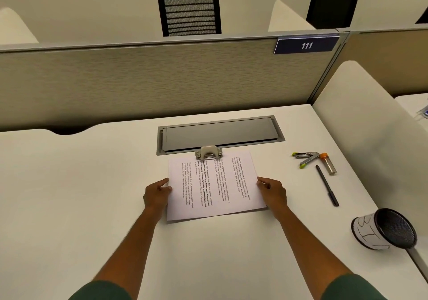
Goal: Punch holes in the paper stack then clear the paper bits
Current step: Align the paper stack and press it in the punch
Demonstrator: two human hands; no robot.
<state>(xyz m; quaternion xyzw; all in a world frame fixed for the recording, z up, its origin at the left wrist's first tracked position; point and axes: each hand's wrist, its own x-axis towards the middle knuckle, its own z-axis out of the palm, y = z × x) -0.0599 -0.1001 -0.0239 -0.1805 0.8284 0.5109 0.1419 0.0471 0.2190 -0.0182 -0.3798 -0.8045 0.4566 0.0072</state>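
Matt white paper stack (pixel 214 187) lies on a smooth matt desk (pixel 81 183); the hole punch (pixel 209 152) looks metal.

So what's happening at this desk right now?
A person is holding a paper stack by its two side edges, left hand on one side and right hand on the other. The far edge of the stack sits in a small hole punch on the white desk. Neither hand is on the punch. Off to the right lie a stapler, a pen and a mesh cup tipped on its side.
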